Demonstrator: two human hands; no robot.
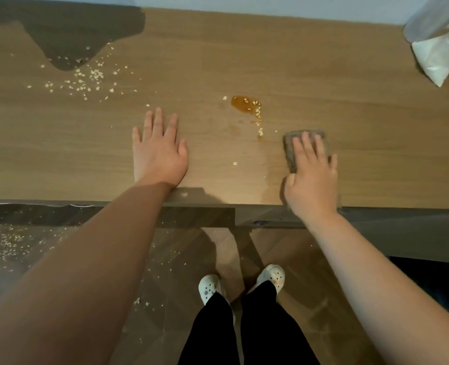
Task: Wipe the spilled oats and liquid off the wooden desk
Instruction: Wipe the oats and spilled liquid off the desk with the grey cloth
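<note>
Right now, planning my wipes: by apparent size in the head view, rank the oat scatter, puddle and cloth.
1. Oat scatter, the widest spread.
2. Cloth, partly hidden under the right hand.
3. Puddle, clearly the smallest.

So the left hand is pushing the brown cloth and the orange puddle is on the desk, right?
Not quite. In the head view the right hand presses flat on the brown cloth; the left hand lies flat on the bare desk. The orange puddle is on the desk, as you said.
</note>
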